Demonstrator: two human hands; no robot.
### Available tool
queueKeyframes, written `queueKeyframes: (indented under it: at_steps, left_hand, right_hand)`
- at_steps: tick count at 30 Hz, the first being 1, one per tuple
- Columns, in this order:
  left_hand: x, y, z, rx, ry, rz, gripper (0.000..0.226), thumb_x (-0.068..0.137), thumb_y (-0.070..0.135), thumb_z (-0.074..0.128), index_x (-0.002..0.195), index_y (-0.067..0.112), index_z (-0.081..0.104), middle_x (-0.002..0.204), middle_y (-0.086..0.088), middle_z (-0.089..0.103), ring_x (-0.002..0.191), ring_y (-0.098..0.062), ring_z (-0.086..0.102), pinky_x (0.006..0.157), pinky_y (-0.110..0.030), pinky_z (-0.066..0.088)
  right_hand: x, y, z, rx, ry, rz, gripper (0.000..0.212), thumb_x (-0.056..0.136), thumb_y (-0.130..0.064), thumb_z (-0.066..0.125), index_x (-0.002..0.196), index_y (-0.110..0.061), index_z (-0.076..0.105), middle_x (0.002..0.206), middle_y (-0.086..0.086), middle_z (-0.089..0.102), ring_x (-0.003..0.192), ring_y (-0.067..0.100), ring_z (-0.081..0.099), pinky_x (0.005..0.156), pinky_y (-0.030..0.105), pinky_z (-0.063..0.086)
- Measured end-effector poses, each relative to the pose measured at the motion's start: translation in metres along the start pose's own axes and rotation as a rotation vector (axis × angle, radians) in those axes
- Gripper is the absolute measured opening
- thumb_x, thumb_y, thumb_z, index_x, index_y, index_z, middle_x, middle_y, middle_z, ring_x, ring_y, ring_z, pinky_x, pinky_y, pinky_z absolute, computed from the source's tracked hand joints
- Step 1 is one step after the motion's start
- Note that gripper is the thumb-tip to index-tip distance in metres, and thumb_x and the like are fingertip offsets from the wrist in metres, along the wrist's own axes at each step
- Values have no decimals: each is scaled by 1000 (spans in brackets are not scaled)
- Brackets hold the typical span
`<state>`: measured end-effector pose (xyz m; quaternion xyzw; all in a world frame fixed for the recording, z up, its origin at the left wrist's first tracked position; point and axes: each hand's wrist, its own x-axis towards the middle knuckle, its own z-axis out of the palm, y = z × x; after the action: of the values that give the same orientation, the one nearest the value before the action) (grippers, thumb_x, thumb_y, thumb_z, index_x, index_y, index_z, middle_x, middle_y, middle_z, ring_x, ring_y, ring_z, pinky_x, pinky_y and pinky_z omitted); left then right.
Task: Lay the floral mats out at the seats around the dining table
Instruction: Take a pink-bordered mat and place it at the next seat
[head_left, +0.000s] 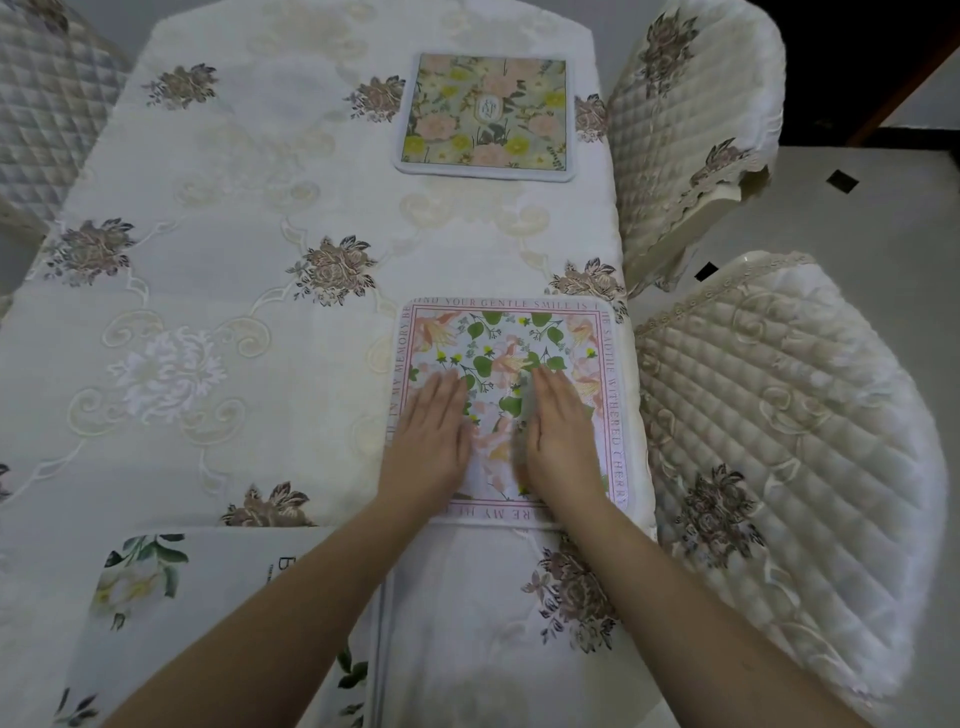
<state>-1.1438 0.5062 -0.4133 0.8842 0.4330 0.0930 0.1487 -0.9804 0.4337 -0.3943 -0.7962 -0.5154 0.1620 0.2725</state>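
My left hand (434, 436): flat on the pink-bordered mat (509, 405), fingers straight and together, clamped on nothing.
My right hand (558, 431): flat beside it on the same mat, fingers straight, pressing down.
Pink-bordered mat: near right edge of the bench (234, 249), beside the near right chair (789, 441).
Yellow-flowered mat (487, 117): far right, beside the far chair (691, 135).
White-flowered mat (182, 618): near left, under my left forearm.

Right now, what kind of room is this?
Most likely a home dining room. A long table under an embroidered tablecloth has quilted, covered chairs pulled up along its side, and floral mats lie in front of them. Both hands, left and right, press one mat flat.
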Motion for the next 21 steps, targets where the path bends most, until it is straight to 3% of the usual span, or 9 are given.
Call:
queueKeyframes:
  at_steps: [3, 6, 15, 21]
  left_hand:
    - [7, 13, 14, 70, -50, 20, 57, 104, 39, 15, 151, 12, 32, 159, -6, 30, 148, -20, 21, 119, -41, 15]
    - [13, 12, 22, 128, -73, 1, 58, 102, 46, 21, 154, 21, 28, 161, -2, 24, 149, -18, 17, 120, -44, 14]
    - [64, -1, 18, 150, -132, -7, 60, 99, 51, 24, 156, 33, 14, 164, 3, 8, 151, -16, 1, 121, -44, -3]
    - [66, -10, 10, 129, -86, -112, 64, 97, 52, 25, 156, 34, 9, 164, 4, 0, 151, -15, -5, 122, -44, 1]
  right_hand:
    - [0, 8, 20, -189, -42, -59, 54, 101, -25, 33, 153, -11, 27, 160, 6, 25, 149, 19, 17, 121, 37, 11]
    - [4, 15, 26, -354, -71, -61, 56, 101, -35, 29, 153, -16, 28, 161, 3, 24, 149, 18, 18, 119, 39, 8]
    - [43, 26, 15, -407, -161, -93, 59, 101, -48, 25, 155, -27, 18, 164, -1, 13, 151, 17, 6, 121, 44, 1]
    - [46, 48, 1, -395, -125, 2, 64, 101, -50, 23, 157, -21, 10, 164, 1, 5, 151, 17, 0, 122, 39, 0]
